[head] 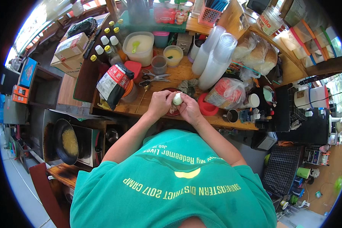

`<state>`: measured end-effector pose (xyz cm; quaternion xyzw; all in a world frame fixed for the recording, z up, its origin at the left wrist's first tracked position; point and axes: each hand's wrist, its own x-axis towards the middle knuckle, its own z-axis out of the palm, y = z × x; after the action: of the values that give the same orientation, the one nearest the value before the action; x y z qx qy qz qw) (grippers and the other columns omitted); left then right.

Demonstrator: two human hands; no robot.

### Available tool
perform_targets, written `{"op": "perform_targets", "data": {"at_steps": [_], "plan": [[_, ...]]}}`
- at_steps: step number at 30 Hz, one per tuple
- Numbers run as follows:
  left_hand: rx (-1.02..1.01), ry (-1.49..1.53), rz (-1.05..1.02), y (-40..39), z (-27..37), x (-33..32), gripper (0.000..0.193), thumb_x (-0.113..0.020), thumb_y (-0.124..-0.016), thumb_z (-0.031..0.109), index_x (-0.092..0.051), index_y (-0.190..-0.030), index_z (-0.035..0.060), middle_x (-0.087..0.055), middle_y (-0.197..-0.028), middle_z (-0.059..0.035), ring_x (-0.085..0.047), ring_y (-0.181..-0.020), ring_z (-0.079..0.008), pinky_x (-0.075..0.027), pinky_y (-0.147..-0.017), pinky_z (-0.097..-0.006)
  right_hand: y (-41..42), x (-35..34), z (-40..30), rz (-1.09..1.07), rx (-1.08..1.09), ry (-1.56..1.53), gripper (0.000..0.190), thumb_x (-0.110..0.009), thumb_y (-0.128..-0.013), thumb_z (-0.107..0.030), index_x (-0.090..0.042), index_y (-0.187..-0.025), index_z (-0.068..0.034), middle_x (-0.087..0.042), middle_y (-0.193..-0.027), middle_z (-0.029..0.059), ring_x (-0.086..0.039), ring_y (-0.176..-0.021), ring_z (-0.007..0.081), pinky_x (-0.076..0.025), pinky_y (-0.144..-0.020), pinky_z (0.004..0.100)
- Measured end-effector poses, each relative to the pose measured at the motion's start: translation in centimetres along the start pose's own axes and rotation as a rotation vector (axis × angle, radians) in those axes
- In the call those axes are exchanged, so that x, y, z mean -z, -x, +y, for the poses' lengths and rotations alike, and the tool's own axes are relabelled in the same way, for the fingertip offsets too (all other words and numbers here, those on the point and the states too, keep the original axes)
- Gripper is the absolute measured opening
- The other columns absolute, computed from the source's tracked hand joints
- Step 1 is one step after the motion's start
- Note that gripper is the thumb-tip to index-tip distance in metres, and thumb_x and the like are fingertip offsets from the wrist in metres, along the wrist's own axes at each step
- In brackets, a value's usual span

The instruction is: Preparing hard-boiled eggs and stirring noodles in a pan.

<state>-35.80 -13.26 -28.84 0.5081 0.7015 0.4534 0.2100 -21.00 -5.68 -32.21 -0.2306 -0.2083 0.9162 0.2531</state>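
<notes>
Both my hands hold a small whitish, rounded thing, probably a peeled egg (177,99), near the front edge of the wooden counter. My left hand (161,103) grips it from the left with the fingertips, and my right hand (190,108) from the right. Beneath them a dark red plate (171,113) shows in part, with pale bits on it that look like shell. A crumpled grey-green cloth (189,86) lies just behind. Scissors (159,77) and a small spoon (146,86) rest behind my left hand.
Stacked clear plastic cups (220,58) stand back right, beside a red ring-shaped thing (207,104) and a metal cup (231,115). Tubs, bottles and an orange-lidded jar (129,92) crowd the left. A frying pan (65,142) with yellow food sits on a stove at lower left.
</notes>
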Motion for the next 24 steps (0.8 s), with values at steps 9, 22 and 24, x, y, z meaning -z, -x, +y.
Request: {"op": "perform_targets", "data": {"at_steps": [9,22,24], "plan": [[0.010,0.028,0.024,-0.3,0.0,-0.8,0.023,-0.066,-0.093,0.019,-0.072,-0.094,-0.0029,-0.068,-0.074,-0.0203,-0.068,-0.062,-0.0294,-0.050,-0.058,-0.0374,0.0,0.7,-0.2,0.024,0.005,-0.014,0.029,-0.045,-0.106,-0.020,-0.057,-0.124,0.000,-0.064,-0.117,0.0092,-0.062,-0.108,0.0206,-0.052,-0.098,0.0358],[-0.047,-0.016,0.004,-0.6,0.1,-1.1,0.020,-0.065,-0.093,0.016,-0.070,-0.093,-0.0032,-0.069,-0.084,-0.0230,-0.069,-0.078,-0.0377,-0.053,-0.070,-0.0424,0.7,-0.2,-1.6,0.072,-0.091,0.061,0.034,-0.046,-0.107,-0.027,-0.056,-0.128,-0.002,-0.063,-0.122,0.0088,-0.062,-0.112,0.0215,-0.053,-0.100,0.0417],[-0.093,-0.042,0.009,-0.8,0.0,-1.2,0.020,-0.065,-0.093,0.016,-0.070,-0.092,-0.0034,-0.070,-0.085,-0.0227,-0.069,-0.079,-0.0381,-0.053,-0.070,-0.0428,0.6,0.1,-1.8,0.107,-0.098,0.069,0.033,-0.052,-0.105,-0.024,-0.057,-0.128,-0.002,-0.065,-0.119,0.0080,-0.064,-0.109,0.0201,-0.055,-0.096,0.0382]]}}
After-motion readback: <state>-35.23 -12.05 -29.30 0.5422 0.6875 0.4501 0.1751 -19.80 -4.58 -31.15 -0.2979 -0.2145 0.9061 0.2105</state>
